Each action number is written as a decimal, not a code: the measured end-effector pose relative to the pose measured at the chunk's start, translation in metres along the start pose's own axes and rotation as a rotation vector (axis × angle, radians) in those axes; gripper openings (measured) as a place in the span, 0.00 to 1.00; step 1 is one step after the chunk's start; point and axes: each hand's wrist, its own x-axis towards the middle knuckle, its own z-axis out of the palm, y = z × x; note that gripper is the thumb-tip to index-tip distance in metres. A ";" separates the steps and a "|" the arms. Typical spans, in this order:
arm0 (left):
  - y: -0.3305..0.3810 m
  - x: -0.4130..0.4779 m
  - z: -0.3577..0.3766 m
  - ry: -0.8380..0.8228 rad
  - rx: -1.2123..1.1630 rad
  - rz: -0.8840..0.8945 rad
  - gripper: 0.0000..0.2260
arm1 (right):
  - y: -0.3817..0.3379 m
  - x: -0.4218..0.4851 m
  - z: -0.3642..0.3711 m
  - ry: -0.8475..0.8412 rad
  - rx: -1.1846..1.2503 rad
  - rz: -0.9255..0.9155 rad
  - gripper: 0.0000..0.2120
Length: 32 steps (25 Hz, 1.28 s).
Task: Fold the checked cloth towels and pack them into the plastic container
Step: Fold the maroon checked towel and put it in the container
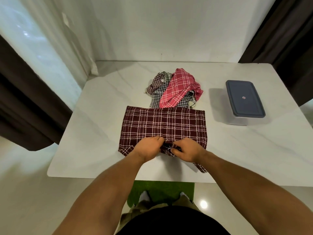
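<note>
Woven cloth towel (163,126); glossy marble-look table (101,133); matt plastic lid (243,99).

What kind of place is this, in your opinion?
Probably a room in a home: a white table beside a window with dark curtains, a maroon towel spread on it, a pile of towels, and a lidded food container.

Both hands (169,149) pinch maroon towel (163,126) (near edge) — container (244,102) lidded.
</note>
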 end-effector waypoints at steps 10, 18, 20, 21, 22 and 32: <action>-0.002 -0.001 -0.003 0.136 0.029 -0.021 0.18 | -0.001 0.008 -0.016 0.003 -0.256 -0.211 0.12; -0.006 -0.010 -0.002 0.118 0.008 -0.081 0.13 | 0.005 -0.003 -0.007 -0.112 -0.139 -0.099 0.06; -0.009 -0.010 -0.002 0.126 -0.127 -0.201 0.14 | 0.012 -0.008 -0.003 -0.284 -0.030 0.114 0.05; -0.011 -0.009 -0.003 0.117 -0.217 -0.277 0.14 | 0.018 -0.012 -0.001 -0.374 -0.021 0.230 0.07; -0.013 -0.007 -0.006 0.101 -0.318 -0.352 0.15 | 0.027 -0.016 0.002 -0.428 -0.031 0.321 0.09; -0.042 -0.014 -0.018 -0.218 -0.320 -0.347 0.17 | 0.075 -0.041 -0.019 0.275 0.983 0.737 0.08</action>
